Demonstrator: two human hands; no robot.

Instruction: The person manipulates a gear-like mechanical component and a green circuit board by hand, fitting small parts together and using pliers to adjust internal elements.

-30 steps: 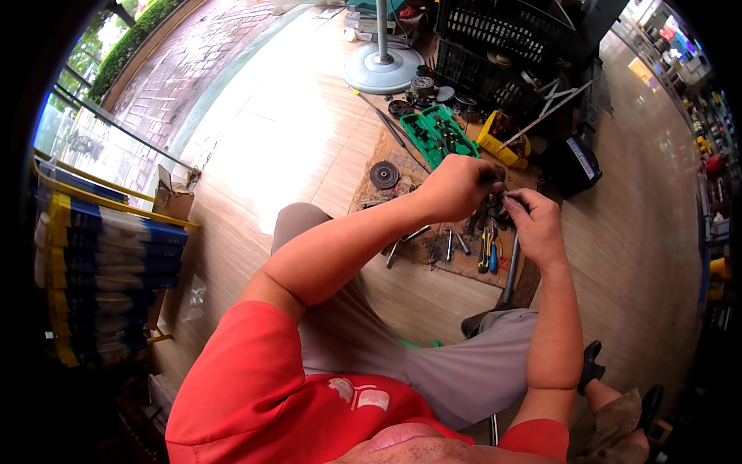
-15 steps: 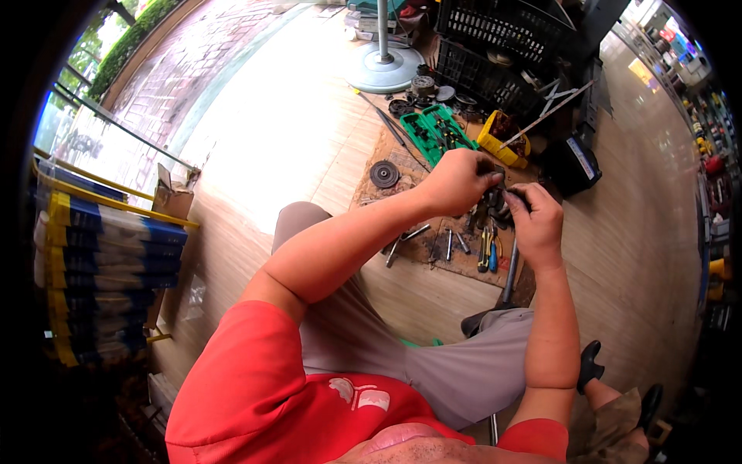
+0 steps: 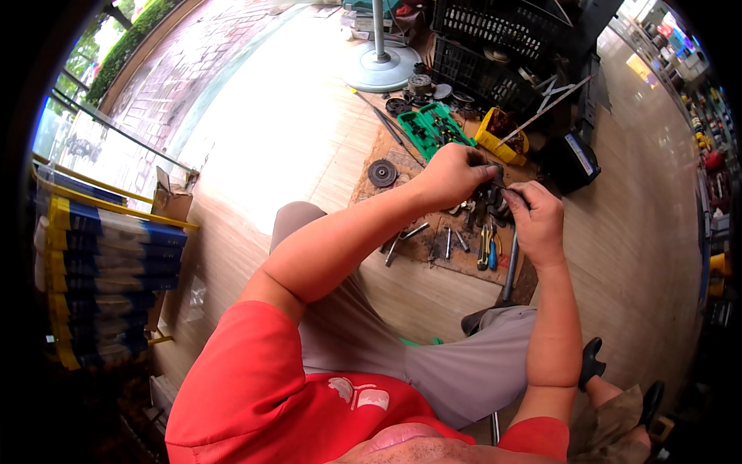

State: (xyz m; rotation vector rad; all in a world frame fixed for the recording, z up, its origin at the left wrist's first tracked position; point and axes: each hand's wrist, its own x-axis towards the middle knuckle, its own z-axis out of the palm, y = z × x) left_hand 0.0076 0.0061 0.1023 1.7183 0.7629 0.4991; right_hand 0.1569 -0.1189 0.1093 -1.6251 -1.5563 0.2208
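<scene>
My left hand (image 3: pixel 457 178) is closed in a pinch, its fingertips blackened, on a small dark part that I cannot name. Close beside it, my right hand (image 3: pixel 536 223) pinches at what looks like the same dark piece; the fingers hide most of it. Below both hands lies a stained cardboard sheet (image 3: pixel 456 261) bearing dark, greasy parts. Near my right wrist are a blue-handled tool (image 3: pixel 492 257) and a yellow-and-black-handled tool (image 3: pixel 482 254). Short metal rods (image 3: pixel 448 243) lie to their left. A dark round grooved wheel (image 3: pixel 382 173) rests left of my left hand.
Beyond my hands are an open green tool case (image 3: pixel 417 139), a yellow bin (image 3: pixel 495 147) and a black box (image 3: pixel 570 164). Black crates (image 3: pixel 495 73) and a round grey stand base (image 3: pixel 382 68) stand farther back. A long metal bar (image 3: pixel 511 267) lies by my right forearm.
Both hands stay close together over the cardboard. The fingers have shifted slightly around the small dark part, and the view has moved a little.
</scene>
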